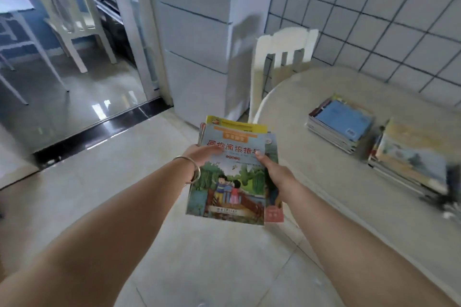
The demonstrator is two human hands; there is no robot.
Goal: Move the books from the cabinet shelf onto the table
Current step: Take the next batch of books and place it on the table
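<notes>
Glossy paperbacks fill the head view: a small batch of books (232, 169) held over the floor tiles, just beside the table (324, 182) w/ our left hand (199, 154) gripping the left edge, right hand (272, 169) pinching the right edge. Two stacks already sit on the table: blue-topped stack (339, 124) and a second stack (411, 164), blurred, so book count is unclear. We judge the task partly done; this batch isn't down yet. Cabinet shelf isn't in view, so what's left is unknown.

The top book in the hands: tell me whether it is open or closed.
Closed: the top book shows its whole front cover, held from both sides by the left hand and right hand.
</notes>
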